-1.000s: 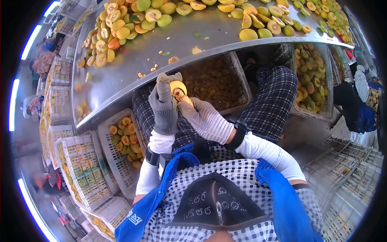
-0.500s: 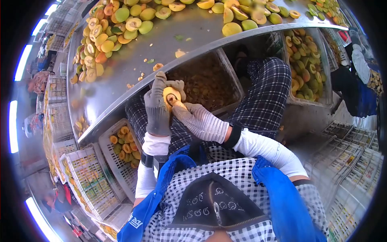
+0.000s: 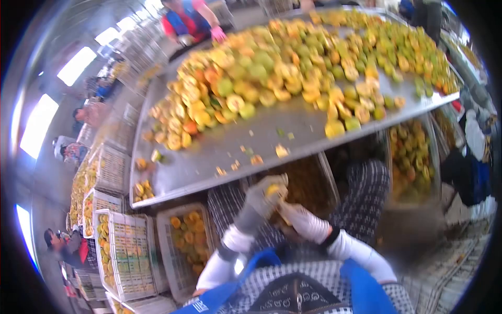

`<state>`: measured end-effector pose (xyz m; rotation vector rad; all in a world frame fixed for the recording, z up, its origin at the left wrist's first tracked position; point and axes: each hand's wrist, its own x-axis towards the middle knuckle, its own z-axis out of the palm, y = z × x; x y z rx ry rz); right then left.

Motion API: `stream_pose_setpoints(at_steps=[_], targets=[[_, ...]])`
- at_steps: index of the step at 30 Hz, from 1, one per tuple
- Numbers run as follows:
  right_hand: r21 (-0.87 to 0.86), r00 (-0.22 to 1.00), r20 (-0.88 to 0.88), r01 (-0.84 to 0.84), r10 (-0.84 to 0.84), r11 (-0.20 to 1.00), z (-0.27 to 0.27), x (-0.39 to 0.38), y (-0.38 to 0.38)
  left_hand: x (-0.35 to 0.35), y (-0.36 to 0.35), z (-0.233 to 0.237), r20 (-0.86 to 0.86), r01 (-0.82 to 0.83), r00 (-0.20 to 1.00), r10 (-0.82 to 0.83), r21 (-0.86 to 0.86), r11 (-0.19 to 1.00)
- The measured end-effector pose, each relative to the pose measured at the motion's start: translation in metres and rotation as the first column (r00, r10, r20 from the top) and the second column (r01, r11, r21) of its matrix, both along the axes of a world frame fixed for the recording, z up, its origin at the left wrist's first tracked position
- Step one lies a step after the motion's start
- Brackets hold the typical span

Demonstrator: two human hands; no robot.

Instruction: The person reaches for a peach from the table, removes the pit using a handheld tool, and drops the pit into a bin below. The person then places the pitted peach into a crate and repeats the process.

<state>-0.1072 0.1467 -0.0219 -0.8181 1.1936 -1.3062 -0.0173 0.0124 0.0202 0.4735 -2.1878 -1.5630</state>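
Observation:
My left hand [image 3: 265,198], in a grey work glove, is closed around a yellow peach half [image 3: 273,189] above my lap. Just right of it and slightly lower, my gloved right hand [image 3: 306,222] has its fingers pressed together and pointing at the left hand. Blur hides what the right fingers hold. Behind both hands, below the table edge, a crate [image 3: 327,175] contains brownish scraps. On the metal table [image 3: 209,165] lies a big heap of cut peaches [image 3: 251,73], green-yellow outside and yellow inside.
Small fruit scraps [image 3: 282,151] lie near the table's front edge. A crate of peach halves [image 3: 191,238] stands left of my legs, another crate [image 3: 438,172] at the right. Stacked white crates [image 3: 130,251] are at far left. A person in red and blue [image 3: 191,23] works across the table.
The view has tilted up, showing more of the table and heap. My hands have drawn slightly apart; the right fingers, earlier at the fruit's cavity, are now below it.

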Motion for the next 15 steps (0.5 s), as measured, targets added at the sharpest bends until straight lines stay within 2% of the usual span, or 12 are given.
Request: stream_pose_setpoints(at_steps=[1,2,3,6,7,8,9,11,12,13,14,15], targets=[[-0.404,0.883,-0.394,0.082,-0.254,0.911,-0.056,0.014,-0.013,0.001,0.011,-0.002,-0.001,-0.095,0.995,0.096,0.102,0.990],[0.059,0.993,0.107,-0.050,0.043,0.997,-0.016,0.007,-0.001,0.002,0.012,-0.008,0.038,-0.189,0.982,0.185,0.199,0.962],[0.171,0.923,0.384,-0.076,0.005,0.982,-0.027,0.011,-0.004,0.003,0.012,-0.012,-0.002,-0.193,0.980,0.197,0.186,0.963],[0.112,0.968,0.250,-0.015,-0.014,0.994,0.003,0.013,-0.001,0.003,0.016,-0.010,-0.064,-0.194,0.964,0.259,0.497,0.846],[0.196,0.930,0.368,-0.105,0.026,0.975,0.010,0.013,-0.001,0.004,0.012,-0.007,-0.084,-0.187,0.962,0.261,0.495,0.848],[0.270,0.873,0.486,-0.201,0.047,0.942,0.015,0.012,0.001,0.007,0.008,-0.003,-0.081,-0.098,0.984,0.161,0.510,0.855],[0.274,0.878,0.476,-0.201,0.049,0.940,0.019,0.012,0.003,0.009,0.007,-0.002,-0.076,-0.012,0.995,0.062,0.528,0.849],[-0.018,0.512,0.825,-0.403,0.241,0.915,0.025,0.013,0.007,0.008,0.006,-0.004,-0.078,-0.012,0.995,0.060,0.514,0.858],[-0.006,0.505,0.834,-0.397,0.224,0.918,0.036,0.019,0.008,0.007,0.000,-0.012,-0.185,0.099,0.983,-0.005,0.502,0.859],[0.041,0.632,0.765,-0.241,0.124,0.970,0.051,0.028,0.007,0.006,0.001,-0.018,-0.280,0.204,0.958,-0.067,0.495,0.844],[0.088,0.728,0.686,-0.076,-0.005,0.993,0.060,0.031,0.009,0.003,0.013,-0.007,-0.355,0.244,0.935,0.002,0.649,0.721],[0.035,0.577,0.810,-0.225,0.104,0.974,0.060,0.025,0.012,-0.003,0.022,0.003,-0.399,0.278,0.912,0.101,0.779,0.562]])
